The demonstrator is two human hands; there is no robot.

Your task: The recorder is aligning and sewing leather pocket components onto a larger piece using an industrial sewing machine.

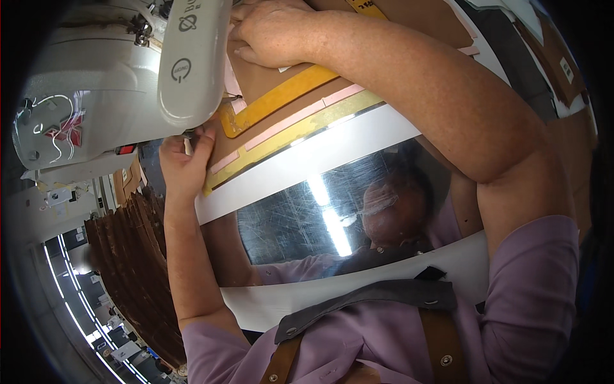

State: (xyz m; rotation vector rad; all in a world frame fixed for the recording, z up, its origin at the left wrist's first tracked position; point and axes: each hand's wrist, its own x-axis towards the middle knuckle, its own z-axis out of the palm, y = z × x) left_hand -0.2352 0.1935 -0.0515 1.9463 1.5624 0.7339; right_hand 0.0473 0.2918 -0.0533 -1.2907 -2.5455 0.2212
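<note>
A brown panel [281, 131] with pale pink strips [288, 121] along its edges lies under the light-grey machine head [192, 70]. On it rests a yellow angled flat frame [281, 95], its corner close to the machine head. My right hand [272, 32] lies on the panel beyond the frame, fingers spread; the machine head hides some fingertips. Below the lower end of the machine head, my left hand [182, 157] is closed beside the panel's left corner, thumb and fingers pinched together. What they hold, if anything, is hidden.
A scratched shiny plate [300, 217] set in a white work surface [256, 195] lies before me, reflecting a lamp. At left, dark brown stacked pieces [137, 269] stand beside my left forearm. More brown sheets [556, 57] lie at the far right.
</note>
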